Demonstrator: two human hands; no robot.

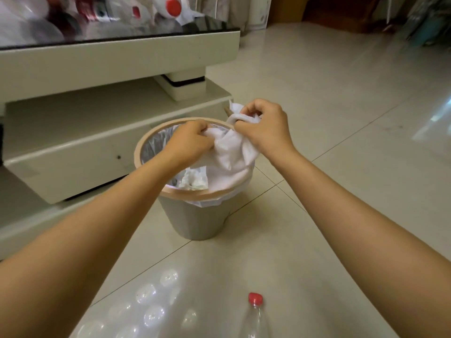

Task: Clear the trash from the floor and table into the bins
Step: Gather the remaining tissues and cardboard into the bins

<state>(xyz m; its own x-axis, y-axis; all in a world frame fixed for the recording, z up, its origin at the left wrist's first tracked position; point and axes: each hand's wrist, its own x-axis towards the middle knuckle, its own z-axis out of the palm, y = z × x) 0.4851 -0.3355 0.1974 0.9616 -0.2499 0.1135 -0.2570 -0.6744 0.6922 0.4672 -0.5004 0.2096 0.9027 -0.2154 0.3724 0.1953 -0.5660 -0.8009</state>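
A grey bin (pixel 195 220) with a tan rim and a clear liner stands on the tiled floor beside a low table. Crumpled white paper (pixel 192 181) lies inside it. Both hands hold a white cloth (pixel 229 152) over the bin's opening. My left hand (pixel 192 140) grips its left part. My right hand (pixel 263 128) bunches its upper end, and the cloth hangs down onto the bin's right rim. On the floor near me lie a clear plastic bottle with a red cap (pixel 255 315) and a clear plastic blister tray (pixel 146 311).
The cream low table (pixel 117 62) with a dark glass top stands at the left, with a lower shelf just behind the bin. Blurred bottles and wrappers (pixel 170 8) lie on its top. Open tiled floor (pixel 341 106) stretches to the right.
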